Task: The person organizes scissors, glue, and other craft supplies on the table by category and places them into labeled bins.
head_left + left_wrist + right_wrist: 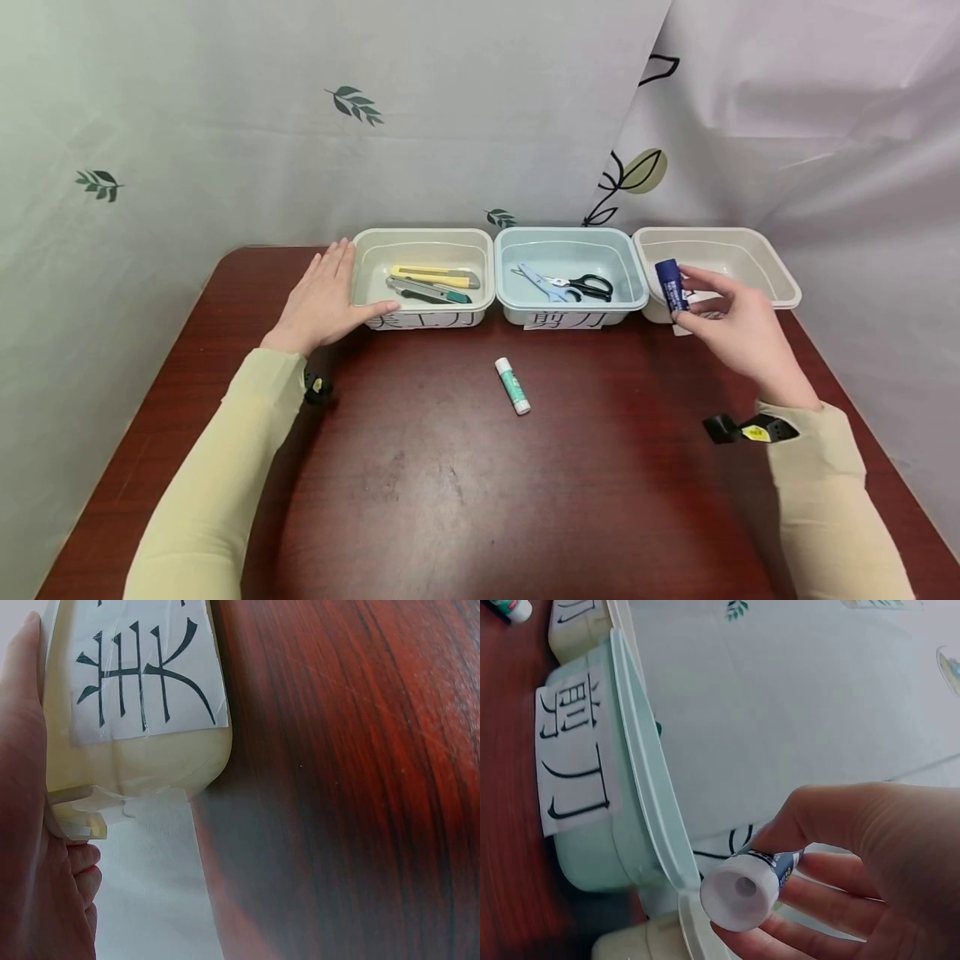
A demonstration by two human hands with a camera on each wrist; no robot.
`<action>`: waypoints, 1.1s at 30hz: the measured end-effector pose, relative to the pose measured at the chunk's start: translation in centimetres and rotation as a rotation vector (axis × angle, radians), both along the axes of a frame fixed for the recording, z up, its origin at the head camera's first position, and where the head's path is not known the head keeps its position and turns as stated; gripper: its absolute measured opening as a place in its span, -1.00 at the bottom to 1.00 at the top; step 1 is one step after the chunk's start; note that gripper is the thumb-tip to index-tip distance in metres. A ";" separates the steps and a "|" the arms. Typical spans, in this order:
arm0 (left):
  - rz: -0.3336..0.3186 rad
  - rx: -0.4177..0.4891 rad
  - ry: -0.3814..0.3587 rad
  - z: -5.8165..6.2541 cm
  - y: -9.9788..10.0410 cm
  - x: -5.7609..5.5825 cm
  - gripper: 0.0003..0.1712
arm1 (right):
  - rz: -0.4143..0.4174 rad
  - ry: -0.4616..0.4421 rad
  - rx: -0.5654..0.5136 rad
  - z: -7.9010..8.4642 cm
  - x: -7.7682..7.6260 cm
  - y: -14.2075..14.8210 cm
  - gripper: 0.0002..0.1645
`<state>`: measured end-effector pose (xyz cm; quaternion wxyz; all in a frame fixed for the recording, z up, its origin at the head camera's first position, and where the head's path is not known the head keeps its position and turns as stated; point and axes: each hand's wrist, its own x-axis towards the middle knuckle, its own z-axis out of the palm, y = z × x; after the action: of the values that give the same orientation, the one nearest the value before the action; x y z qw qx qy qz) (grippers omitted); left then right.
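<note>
My right hand (742, 329) pinches a dark blue glue stick (671, 285) between thumb and fingers, above the front rim of the right-hand beige bin (780, 283). Up close in the right wrist view, the white hollow end of the glue stick (739, 892) faces the camera. With fingers straight, my left hand (318, 296) rests against the left end of the left beige bin (360, 275), its thumb along the front rim. A green and white glue stick (513, 387) lies on the table before the bins.
Several utility knives (435, 283) lie in the left bin. Between the beige bins stands a light blue bin (510, 296) holding scissors (577, 287) with black handles and a light blue pair. Paper labels (562, 320) are on the fronts. A pale curtain (480, 108) hangs behind the dark red table (450, 500).
</note>
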<state>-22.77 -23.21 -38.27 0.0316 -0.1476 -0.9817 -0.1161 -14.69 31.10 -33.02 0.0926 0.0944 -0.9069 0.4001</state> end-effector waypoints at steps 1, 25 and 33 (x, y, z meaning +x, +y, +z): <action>0.001 -0.002 0.001 0.0 0.0 0.0 0.45 | -0.011 -0.004 -0.003 0.0 -0.1 0.2 -0.26; 0.000 -0.004 -0.001 0.1 0.1 0.1 0.45 | -0.207 -0.004 0.047 2.6 -2.7 4.1 -0.28; -0.003 -0.005 0.003 0.2 0.2 0.1 0.44 | -0.233 -0.043 0.016 3.7 -4.0 5.3 -0.26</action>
<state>-22.64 -23.04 -38.05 0.0325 -0.1495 -0.9817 -0.1132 -18.70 36.41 -29.34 0.1181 -0.0193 -0.9167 0.3812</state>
